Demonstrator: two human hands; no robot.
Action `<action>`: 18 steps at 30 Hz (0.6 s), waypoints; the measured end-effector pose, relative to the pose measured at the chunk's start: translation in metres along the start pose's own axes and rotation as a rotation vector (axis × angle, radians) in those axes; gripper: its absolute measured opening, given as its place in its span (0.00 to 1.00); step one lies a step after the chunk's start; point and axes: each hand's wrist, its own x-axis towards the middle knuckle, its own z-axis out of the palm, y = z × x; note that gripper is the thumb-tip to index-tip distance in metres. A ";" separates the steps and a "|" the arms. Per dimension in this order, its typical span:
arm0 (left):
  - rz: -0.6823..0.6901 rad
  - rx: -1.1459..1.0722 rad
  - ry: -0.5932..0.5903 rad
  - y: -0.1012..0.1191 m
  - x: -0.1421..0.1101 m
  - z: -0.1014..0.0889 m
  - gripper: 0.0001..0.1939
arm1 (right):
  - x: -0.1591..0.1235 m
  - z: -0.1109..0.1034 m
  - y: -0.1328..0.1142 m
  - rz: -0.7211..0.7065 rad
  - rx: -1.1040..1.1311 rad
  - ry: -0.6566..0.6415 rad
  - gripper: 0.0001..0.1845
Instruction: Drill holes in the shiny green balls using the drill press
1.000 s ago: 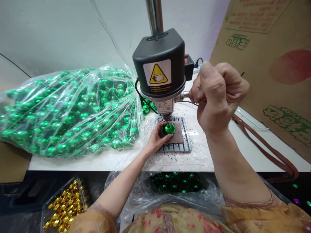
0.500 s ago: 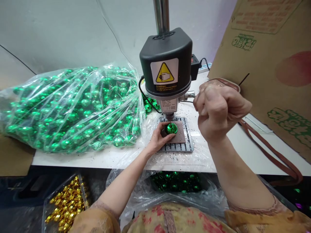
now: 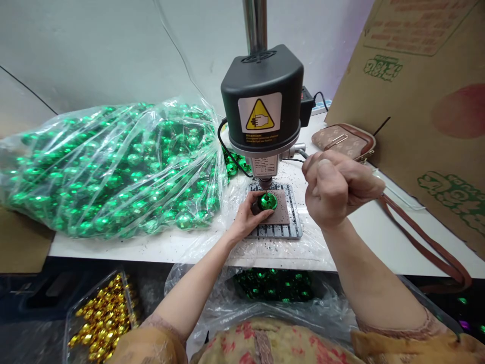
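Observation:
A small black bench drill [image 3: 262,96] stands on the white table, its bit touching a shiny green faceted bead [image 3: 267,201]. My left hand [image 3: 248,219] pinches that bead on the brown pad of the ribbed metal drill table [image 3: 291,227]. My right hand [image 3: 337,187] is closed in a fist round the drill's feed lever [image 3: 301,150], to the right of the drill head.
A big clear bag of green beads [image 3: 109,167] lies left of the drill. A second bag with green beads [image 3: 273,285] hangs below the table edge, a tray of gold beads [image 3: 100,316] at lower left. A brown-strapped purse [image 3: 346,140] and a cardboard box [image 3: 428,101] stand right.
My right hand has come down and forward with the lever, and the drill bit has dropped onto the bead. My left hand stays on the bead.

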 end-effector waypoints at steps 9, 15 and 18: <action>-0.002 -0.036 -0.001 0.001 0.000 0.000 0.29 | -0.006 -0.004 0.000 -0.044 -0.016 -0.028 0.28; 0.000 -0.043 0.002 0.001 -0.001 0.001 0.29 | -0.010 -0.006 0.003 -0.077 -0.005 -0.049 0.28; 0.000 -0.046 0.004 0.001 -0.001 0.002 0.29 | -0.015 -0.009 0.006 -0.110 -0.018 -0.062 0.27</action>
